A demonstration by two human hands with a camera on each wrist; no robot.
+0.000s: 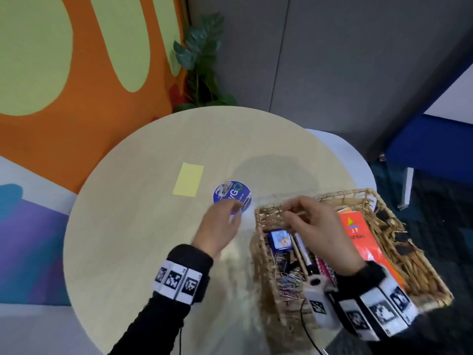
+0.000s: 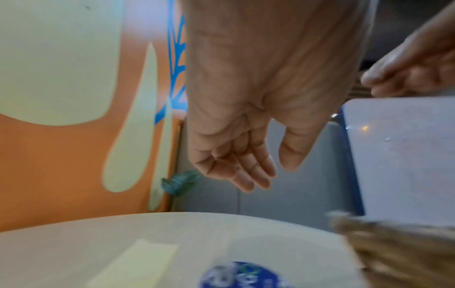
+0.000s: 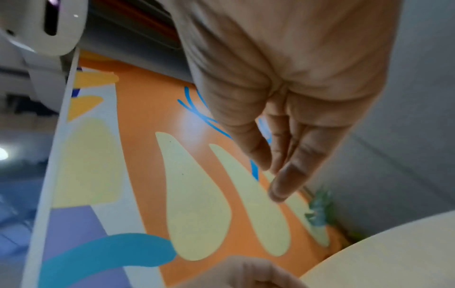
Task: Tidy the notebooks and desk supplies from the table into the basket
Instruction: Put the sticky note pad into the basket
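**Both hands empty, sticky pad and round sticker on the table**

Left hand: over the table, just left of the basket. In the left wrist view the fingers hang loosely curled, thumb apart from them, nothing held. Fingertips are above the near edge of the round blue sticker; whether they touch it, cannot tell, too blurred.

Right hand: over the far left part of the basket, palm down. Fingers loosely bent and close together, thumb near them, nothing between them in the right wrist view. Fingertips are close to the far rim of the basket; contact not clear.

Task items:
- Yellow sticky pad: flat on the table, left of the sticker, well apart from the basket, nothing touching it.
- Round blue sticker: flat on the table between the pad and the basket's far left corner. May be a fixed label, cannot tell.
- Basket: woven, on the right edge of the table, partly overhanging toward the person.
- Inside the basket: orange notebook flat on the right side; small blue square item with a picture on it at the left; black marker beside it; pink-edged notebook partly under the right wrist; loose paper clips in the near left corner.

Background: orange and green wall, plant behind the table.
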